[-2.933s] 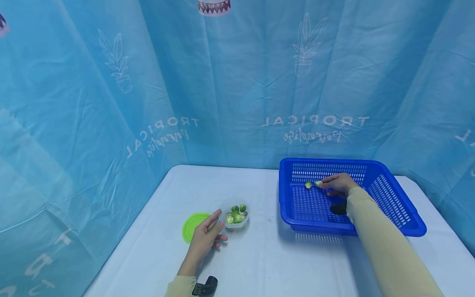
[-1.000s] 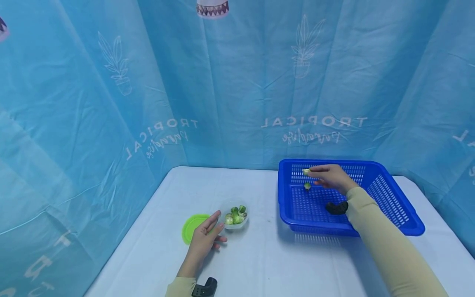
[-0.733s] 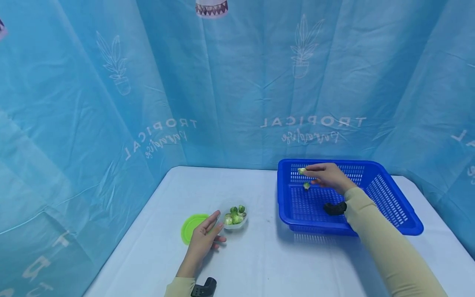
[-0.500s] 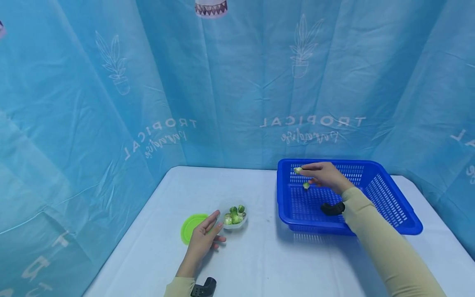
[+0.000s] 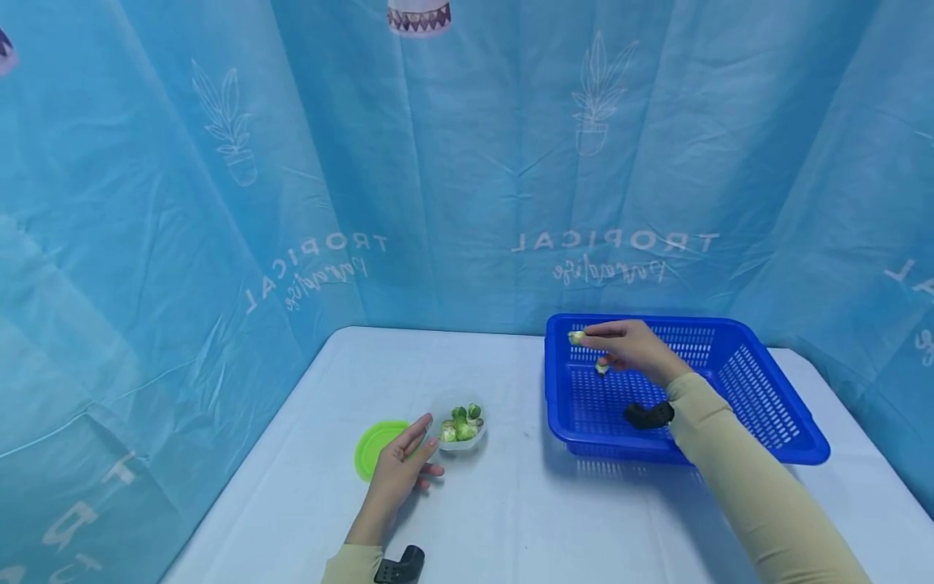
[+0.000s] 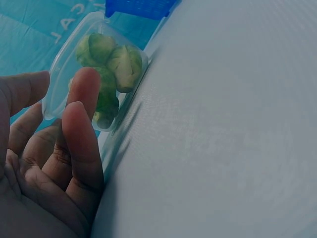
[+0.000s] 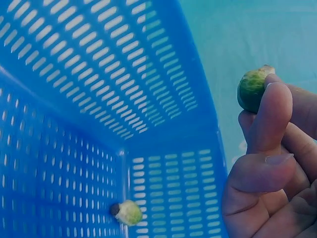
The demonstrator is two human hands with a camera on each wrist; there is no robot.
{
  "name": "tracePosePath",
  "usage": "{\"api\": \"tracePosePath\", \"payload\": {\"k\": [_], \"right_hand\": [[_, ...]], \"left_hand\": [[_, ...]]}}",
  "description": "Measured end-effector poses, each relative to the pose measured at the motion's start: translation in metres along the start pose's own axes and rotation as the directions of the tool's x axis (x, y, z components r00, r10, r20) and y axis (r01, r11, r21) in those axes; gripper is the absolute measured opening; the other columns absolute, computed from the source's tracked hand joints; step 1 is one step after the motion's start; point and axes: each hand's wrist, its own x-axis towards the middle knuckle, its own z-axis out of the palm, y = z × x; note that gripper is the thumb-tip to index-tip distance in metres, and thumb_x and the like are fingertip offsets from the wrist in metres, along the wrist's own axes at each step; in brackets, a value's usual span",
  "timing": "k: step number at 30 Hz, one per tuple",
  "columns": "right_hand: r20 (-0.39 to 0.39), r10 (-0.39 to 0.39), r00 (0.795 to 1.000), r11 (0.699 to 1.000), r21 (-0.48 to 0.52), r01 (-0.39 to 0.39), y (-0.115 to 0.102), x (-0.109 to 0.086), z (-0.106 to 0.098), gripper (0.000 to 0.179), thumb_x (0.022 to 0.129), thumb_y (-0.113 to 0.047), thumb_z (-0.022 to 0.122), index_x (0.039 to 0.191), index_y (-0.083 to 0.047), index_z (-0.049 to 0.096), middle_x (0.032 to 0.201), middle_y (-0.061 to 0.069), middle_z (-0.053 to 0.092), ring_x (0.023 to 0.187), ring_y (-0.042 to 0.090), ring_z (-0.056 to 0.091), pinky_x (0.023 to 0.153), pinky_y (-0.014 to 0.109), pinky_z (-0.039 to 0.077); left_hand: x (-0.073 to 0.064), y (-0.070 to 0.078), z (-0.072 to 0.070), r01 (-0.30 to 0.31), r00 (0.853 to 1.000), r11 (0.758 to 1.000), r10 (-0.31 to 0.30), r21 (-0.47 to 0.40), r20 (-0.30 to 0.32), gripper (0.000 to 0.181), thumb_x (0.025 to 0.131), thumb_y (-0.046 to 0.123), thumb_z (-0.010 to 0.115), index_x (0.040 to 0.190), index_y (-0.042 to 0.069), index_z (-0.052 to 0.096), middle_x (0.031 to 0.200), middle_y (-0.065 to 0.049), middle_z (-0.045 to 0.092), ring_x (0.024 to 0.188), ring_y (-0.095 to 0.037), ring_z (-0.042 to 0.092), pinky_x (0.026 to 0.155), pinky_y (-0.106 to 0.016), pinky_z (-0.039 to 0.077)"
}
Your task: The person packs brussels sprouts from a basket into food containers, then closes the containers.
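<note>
My right hand (image 5: 631, 347) pinches a Brussels sprout (image 7: 253, 89) between thumb and fingers, above the blue basket (image 5: 558, 405) near its left rear corner. A second sprout (image 7: 130, 213) lies inside the basket, below that hand. To the left, a clear plastic container (image 6: 138, 57) holds several Brussels sprouts (image 5: 461, 425). My left hand (image 5: 397, 470) is beside this container with fingers loosely extended, holding nothing. Whether its fingertips touch the container wall I cannot tell. A green round lid (image 5: 374, 448) lies on the table, partly hidden behind the left hand.
The table (image 5: 511, 519) has a white cover. A blue curtain (image 5: 467, 203) with printed plants and lettering hangs behind and to the left. Black wrist cameras sit on both arms, the right one (image 5: 648, 415) over the basket.
My right hand has lifted the Brussels sprout from low in the basket and carried it left toward the left rim. My left hand, the container and the lid have stayed put.
</note>
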Motion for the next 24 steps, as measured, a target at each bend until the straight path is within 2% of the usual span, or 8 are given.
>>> {"api": "tracePosePath", "payload": {"k": [9, 17, 24], "right_hand": [[0.031, -0.052, 0.998, 0.998, 0.027, 0.052, -0.011, -0.006, 0.011, 0.056, 0.081, -0.052, 0.068, 0.129, -0.024, 0.058, 0.116, 0.005, 0.064, 0.073, 0.019, 0.064, 0.069, 0.035, 0.055], [0.052, -0.066, 0.996, 0.995, 0.076, 0.062, -0.016, -0.01, 0.026, 0.051, 0.082, -0.049, 0.068, 0.125, -0.024, 0.061, 0.123, 0.013, 0.061, 0.069, 0.017, 0.061, 0.059, 0.028, 0.048], [0.069, -0.096, 0.993, 0.99, 0.114, 0.088, -0.03, -0.01, 0.046, 0.046, 0.081, -0.048, 0.069, 0.12, -0.024, 0.064, 0.116, 0.011, 0.066, 0.067, 0.016, 0.061, 0.056, 0.026, 0.046]], "left_hand": [[-0.001, 0.002, 0.001, -0.009, 1.0, 1.0, 0.009, -0.004, -0.002, 0.055, 0.089, 0.036, 0.064, 0.14, 0.027, 0.045, 0.151, -0.003, 0.039, 0.077, -0.026, 0.072, 0.052, -0.028, 0.055], [0.0, -0.003, 0.001, 0.001, 1.0, 1.0, -0.001, -0.008, 0.008, 0.054, 0.088, 0.036, 0.065, 0.138, 0.029, 0.046, 0.147, -0.002, 0.044, 0.074, -0.022, 0.071, 0.051, -0.025, 0.054], [0.001, -0.001, 0.0, -0.009, 1.0, 1.0, 0.009, 0.001, -0.003, 0.055, 0.088, 0.039, 0.065, 0.139, 0.029, 0.046, 0.149, -0.002, 0.041, 0.075, -0.023, 0.072, 0.051, -0.026, 0.055]]}}
